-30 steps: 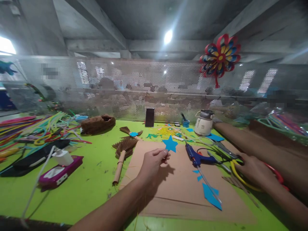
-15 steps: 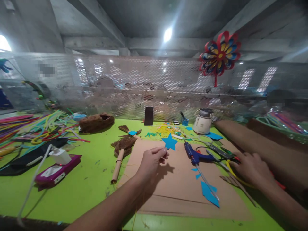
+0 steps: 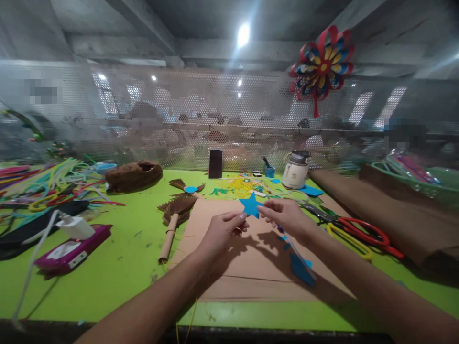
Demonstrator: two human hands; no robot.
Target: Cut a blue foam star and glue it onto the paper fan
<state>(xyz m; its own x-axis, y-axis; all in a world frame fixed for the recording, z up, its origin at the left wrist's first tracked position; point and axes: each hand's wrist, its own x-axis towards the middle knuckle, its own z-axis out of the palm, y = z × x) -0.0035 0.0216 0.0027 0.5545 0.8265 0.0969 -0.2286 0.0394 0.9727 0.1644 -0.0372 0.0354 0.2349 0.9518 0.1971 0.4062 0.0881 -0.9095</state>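
Note:
A blue paper star (image 3: 252, 206) is held up over a sheet of brown paper (image 3: 247, 286). My left hand (image 3: 225, 229) pinches its lower left point between thumb and fingers. On the other side, my right hand (image 3: 287, 217) has its thumb and fingers closed at the star's right point. Beneath my right hand the glue gun is almost wholly hidden, its glue stick (image 3: 296, 251) showing. Blue paper scraps (image 3: 301, 268) lie on the brown sheet under my right forearm. To the right rest scissors with red handles (image 3: 366, 231) and a pair with yellow handles (image 3: 349, 241).
Left of the sheet lie pleated brown paper pieces with a rolled stem (image 3: 168, 239). A purple power strip (image 3: 73, 253) and colourful pipe cleaners (image 3: 53, 184) are further left. At the back stand a phone (image 3: 215, 164) and a cream jug (image 3: 296, 172). Rolled brown paper (image 3: 366, 205) borders the right.
My right hand has left the scissors on the right and come to the star's right point. My left hand still holds the star. The camera view has shifted slightly.

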